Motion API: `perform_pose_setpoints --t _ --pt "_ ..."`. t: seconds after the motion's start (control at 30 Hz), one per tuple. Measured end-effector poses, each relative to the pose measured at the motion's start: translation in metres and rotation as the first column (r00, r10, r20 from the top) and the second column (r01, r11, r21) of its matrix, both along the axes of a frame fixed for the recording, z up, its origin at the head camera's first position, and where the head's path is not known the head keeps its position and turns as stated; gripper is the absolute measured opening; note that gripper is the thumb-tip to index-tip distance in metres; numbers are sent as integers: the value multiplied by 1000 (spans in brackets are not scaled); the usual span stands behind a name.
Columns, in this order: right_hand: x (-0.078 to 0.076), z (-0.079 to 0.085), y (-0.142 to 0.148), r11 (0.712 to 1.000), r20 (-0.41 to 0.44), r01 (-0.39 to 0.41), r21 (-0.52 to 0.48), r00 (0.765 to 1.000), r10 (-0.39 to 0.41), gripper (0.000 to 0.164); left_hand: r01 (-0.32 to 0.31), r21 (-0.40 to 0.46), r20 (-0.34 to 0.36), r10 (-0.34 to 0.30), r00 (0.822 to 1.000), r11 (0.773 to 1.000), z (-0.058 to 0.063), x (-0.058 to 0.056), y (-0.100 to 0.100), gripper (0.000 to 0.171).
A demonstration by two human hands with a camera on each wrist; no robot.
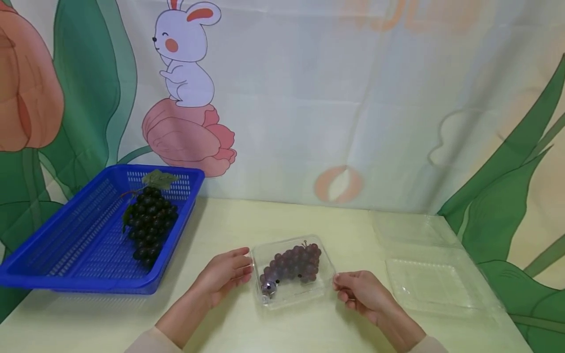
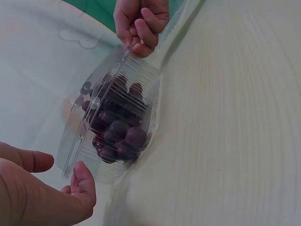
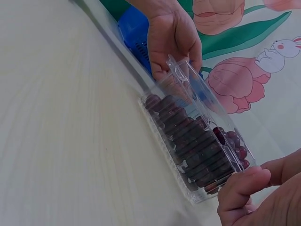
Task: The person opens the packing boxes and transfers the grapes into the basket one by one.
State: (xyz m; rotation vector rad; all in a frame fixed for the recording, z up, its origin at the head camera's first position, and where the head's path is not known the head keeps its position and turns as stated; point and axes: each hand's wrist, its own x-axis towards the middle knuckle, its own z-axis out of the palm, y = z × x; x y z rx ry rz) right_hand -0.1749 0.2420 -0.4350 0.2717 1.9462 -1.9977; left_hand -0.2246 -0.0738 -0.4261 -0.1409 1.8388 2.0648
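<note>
A lidded clear plastic clamshell box (image 1: 289, 299) rests on the table between the hands. Inside lies a bunch of dark purplish-red grapes (image 1: 291, 262). My right hand (image 1: 364, 294) pinches the box's right edge between thumb and bent index finger, the other fingers curled below. At the opposite side, my left hand (image 1: 227, 274) has its fingertips at the box's edge. The left wrist view shows the left hand's foremost digits (image 2: 42, 161) apart, with the box edge close by. Grapes (image 3: 193, 146) show through the ribbed wall in the right wrist view.
To the left stands a blue perforated plastic basket (image 1: 88, 282) holding a bunch of black grapes (image 1: 152, 223) with a green leaf. More clear plastic boxes (image 1: 425, 284) lie at the table's right side. A printed cloth (image 1: 282, 98) hangs behind the table (image 1: 247, 215).
</note>
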Motion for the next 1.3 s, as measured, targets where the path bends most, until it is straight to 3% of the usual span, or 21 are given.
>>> perform_pose_setpoints --t 0.23,0.53,0.93,1.3 --pt "5 2 -1 999 -18 -9 -38 1000 9 15 -51 0 10 51 999 999 4 6 2 49" --pt "11 0 -2 998 -1 -11 -56 1000 11 17 -51 -28 27 51 998 998 2 14 3 43" --pt "14 -1 -2 998 22 -9 -64 1000 10 16 -13 -55 49 16 999 998 1 30 7 43" --pt "19 2 -5 998 23 -5 -58 1000 6 14 15 -67 50 -12 999 998 4 37 8 44"
